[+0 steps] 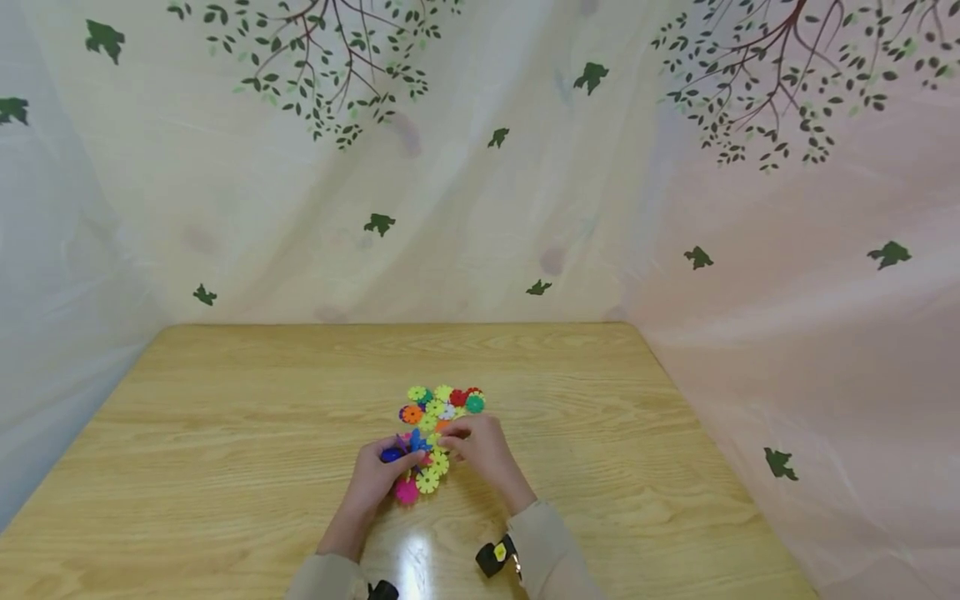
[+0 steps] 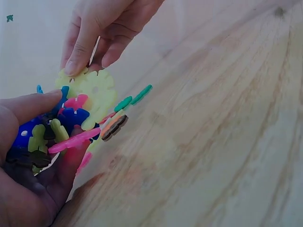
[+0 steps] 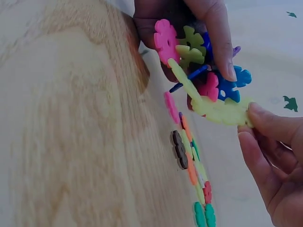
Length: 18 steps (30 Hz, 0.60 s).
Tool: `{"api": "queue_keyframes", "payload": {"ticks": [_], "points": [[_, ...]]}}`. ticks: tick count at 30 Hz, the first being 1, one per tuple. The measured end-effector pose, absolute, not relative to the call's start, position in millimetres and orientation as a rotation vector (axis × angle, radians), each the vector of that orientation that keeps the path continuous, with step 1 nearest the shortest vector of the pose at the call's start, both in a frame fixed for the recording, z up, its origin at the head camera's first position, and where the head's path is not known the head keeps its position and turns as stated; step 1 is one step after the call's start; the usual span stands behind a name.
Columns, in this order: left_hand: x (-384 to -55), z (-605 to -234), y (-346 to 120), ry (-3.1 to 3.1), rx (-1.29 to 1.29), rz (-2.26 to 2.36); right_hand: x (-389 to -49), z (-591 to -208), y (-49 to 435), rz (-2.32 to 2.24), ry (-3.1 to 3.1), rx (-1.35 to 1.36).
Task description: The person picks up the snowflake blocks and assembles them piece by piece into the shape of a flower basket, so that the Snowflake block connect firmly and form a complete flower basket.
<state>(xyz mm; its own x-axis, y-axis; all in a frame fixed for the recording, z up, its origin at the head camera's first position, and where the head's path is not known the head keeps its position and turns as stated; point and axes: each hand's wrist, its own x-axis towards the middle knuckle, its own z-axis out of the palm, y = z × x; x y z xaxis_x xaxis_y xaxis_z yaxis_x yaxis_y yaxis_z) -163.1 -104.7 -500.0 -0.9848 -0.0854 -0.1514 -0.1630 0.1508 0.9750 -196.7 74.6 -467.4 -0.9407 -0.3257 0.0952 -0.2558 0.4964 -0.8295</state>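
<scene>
My left hand (image 1: pixel 377 473) grips a joined cluster of flower-shaped interlocking plastic discs in blue, pink and yellow. In the left wrist view its thumb lies over a blue disc (image 2: pixel 75 116), with a pink disc (image 2: pixel 78 140) across its fingers. My right hand (image 1: pixel 483 450) pinches the edge of a yellow disc (image 3: pixel 222 111) between thumb and fingertips. That disc sits against the cluster's blue and pink pieces, and more yellow discs (image 1: pixel 427 481) hang toward me beside a magenta disc (image 1: pixel 407 490). Part of the cluster is hidden behind the left hand.
Several loose discs, including a green one (image 1: pixel 475 404) and an orange one (image 1: pixel 412 414), lie on the wooden table (image 1: pixel 225 433) just beyond the hands. A pale curtain (image 1: pixel 465 192) with leaf patterns stands behind the table. Black wrist straps (image 1: pixel 491 558) show near the sleeves.
</scene>
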Motion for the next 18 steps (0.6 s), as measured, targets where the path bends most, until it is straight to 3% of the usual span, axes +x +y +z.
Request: {"api": "queue_keyframes", "payload": {"ticks": [18], "points": [[-164.4,-497.7,-110.1,2.182,-0.266,2.126,-195.0,-465.2,72.1,-1.637,2.564,-0.307]]}}
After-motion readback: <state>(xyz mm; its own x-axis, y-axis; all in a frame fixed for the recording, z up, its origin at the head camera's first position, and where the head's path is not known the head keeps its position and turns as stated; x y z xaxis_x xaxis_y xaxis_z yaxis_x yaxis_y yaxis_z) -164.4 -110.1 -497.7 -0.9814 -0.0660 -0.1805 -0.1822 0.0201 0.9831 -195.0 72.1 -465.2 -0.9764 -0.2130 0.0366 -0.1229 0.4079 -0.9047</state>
